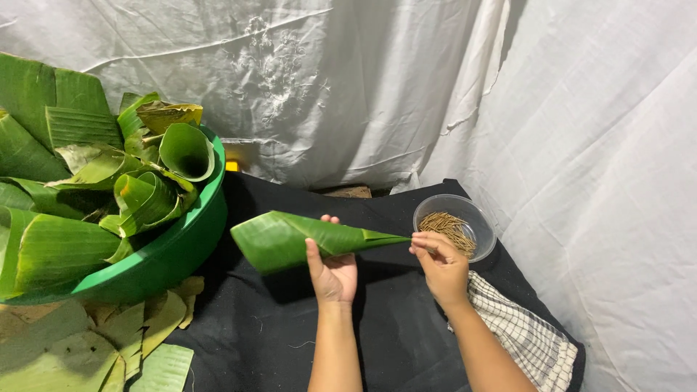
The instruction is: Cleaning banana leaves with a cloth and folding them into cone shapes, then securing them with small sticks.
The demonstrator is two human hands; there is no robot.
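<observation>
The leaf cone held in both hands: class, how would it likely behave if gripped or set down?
The leaf cone probably weighs little: the left hand holds it up alone near its middle. It looks thin and bendy, so a hard squeeze would likely crush it. The right hand pinches its tip; let go, it may unroll. Set down, its round shape might roll.

Both forearms are bare to the left hand (332,274) and right hand (443,268), without sleeves or jewellery.

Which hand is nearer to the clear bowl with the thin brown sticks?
The right hand. It is just below and left of the clear bowl, pinching the tip of the rolled banana leaf. The left hand grips the leaf's middle, farther left of the bowl.
</observation>
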